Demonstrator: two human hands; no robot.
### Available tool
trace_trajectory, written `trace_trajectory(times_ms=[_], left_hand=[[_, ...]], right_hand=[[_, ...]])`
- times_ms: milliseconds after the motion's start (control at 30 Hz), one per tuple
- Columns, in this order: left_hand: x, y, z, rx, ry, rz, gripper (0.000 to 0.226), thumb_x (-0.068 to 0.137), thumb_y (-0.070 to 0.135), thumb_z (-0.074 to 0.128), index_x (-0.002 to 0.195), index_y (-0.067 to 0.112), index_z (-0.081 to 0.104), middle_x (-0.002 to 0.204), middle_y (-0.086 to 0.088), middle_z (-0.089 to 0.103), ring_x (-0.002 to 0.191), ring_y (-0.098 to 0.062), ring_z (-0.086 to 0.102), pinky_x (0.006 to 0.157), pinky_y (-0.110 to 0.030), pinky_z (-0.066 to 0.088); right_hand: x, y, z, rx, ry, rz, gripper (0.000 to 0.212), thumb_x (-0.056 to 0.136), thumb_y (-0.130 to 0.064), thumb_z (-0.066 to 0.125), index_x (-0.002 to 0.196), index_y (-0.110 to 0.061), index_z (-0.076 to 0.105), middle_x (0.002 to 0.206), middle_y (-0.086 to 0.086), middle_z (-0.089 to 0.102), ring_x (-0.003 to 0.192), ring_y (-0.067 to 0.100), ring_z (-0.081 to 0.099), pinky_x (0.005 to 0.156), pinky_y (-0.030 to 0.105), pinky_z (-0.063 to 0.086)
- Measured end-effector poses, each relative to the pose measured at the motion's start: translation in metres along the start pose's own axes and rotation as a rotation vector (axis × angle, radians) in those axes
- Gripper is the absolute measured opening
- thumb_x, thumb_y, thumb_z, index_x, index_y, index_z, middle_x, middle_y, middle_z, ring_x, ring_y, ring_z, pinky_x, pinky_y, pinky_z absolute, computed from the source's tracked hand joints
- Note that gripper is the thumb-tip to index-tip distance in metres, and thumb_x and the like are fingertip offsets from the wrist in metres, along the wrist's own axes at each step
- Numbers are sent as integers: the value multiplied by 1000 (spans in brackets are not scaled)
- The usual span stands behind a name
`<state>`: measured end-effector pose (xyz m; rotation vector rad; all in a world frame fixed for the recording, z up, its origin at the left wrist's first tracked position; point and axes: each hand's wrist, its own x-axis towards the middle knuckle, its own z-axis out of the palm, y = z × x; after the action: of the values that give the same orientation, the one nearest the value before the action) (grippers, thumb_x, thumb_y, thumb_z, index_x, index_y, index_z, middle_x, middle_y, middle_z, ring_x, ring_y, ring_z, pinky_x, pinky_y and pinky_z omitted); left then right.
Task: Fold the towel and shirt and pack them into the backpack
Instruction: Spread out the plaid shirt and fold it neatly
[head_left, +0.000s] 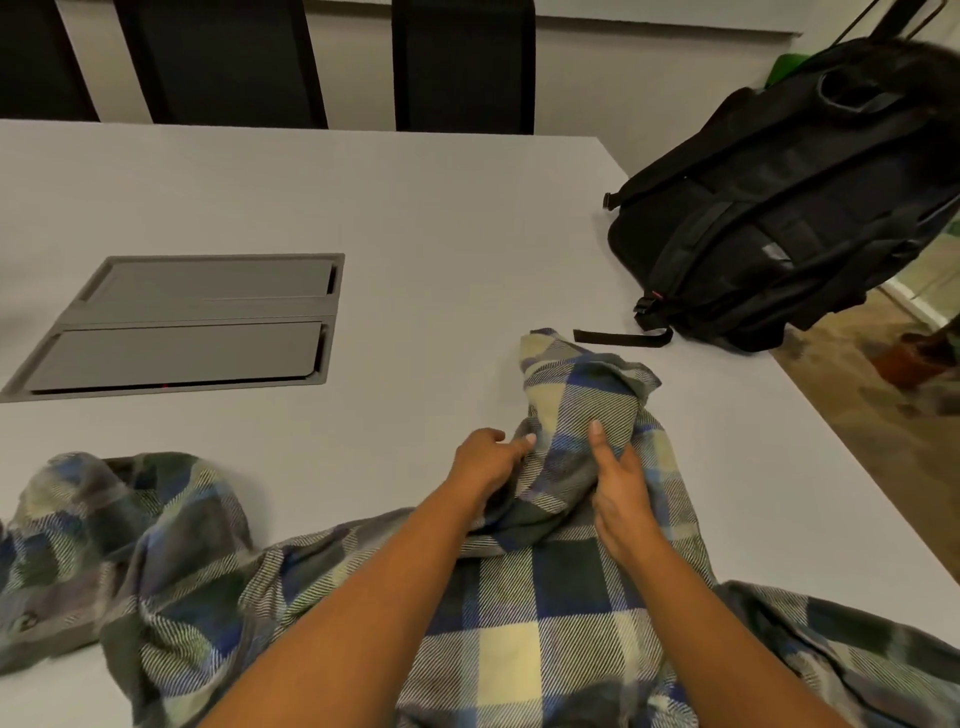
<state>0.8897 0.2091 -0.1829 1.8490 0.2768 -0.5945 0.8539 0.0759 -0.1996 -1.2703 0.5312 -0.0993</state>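
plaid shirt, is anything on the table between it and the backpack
Nothing blocks it. The left hand and right hand hold the plaid shirt, and the table up to the black backpack holds only the backpack's own loose strap, lying flat just past the shirt's far end.

No lettering, brand or number can be read anywhere in this scene. A small grey patch sewn on the side of the black backpack, which lies at the far right corner of the tabletop, is too blurred to make out. The checked shirt spread along the near edge and the grey hatch set into the tabletop show no writing that can be made out.
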Motion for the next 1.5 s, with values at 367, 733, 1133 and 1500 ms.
trace_trajectory(times_ms=[367, 733, 1133, 1500], left_hand=[[14, 32, -114, -499, 833, 503, 39, 77, -16, 48, 101, 8, 67, 102, -11, 66, 94, -21, 61, 88, -18, 48], [34, -40, -122, 696, 580, 437, 51, 90, 20, 58, 138, 13, 41, 153, -13, 20, 141, -33, 16, 114, -51, 18], [33, -98, -134, 945, 263, -92, 71, 90, 66, 19, 145, 35, -16, 154, -4, -24, 142, -26, -18, 108, -65, -2], [43, -110, -169, 930, 556, -116, 67, 94, 56, 28, 149, 19, 15, 157, -14, 4, 143, -35, -3, 110, -62, -1]], right_hand=[[19, -11, 6, -903, -367, -182, 63, 91, -39, 55, 146, -25, 28, 146, 2, 35, 135, 21, 33, 110, 39, 31], [23, 5, 4, -1268, -218, -450, 27, 95, -28, 51, 118, -17, 60, 132, 1, 52, 122, 19, 45, 98, 30, 37], [41, 11, -5, -1282, -5, -536, 27, 93, -26, 52, 116, -14, 61, 127, 4, 55, 120, 22, 47, 98, 42, 36], [80, -6, 16, -1061, -5, -526, 21, 93, -9, 51, 109, -7, 64, 112, 9, 62, 102, 21, 58, 80, 18, 39]])
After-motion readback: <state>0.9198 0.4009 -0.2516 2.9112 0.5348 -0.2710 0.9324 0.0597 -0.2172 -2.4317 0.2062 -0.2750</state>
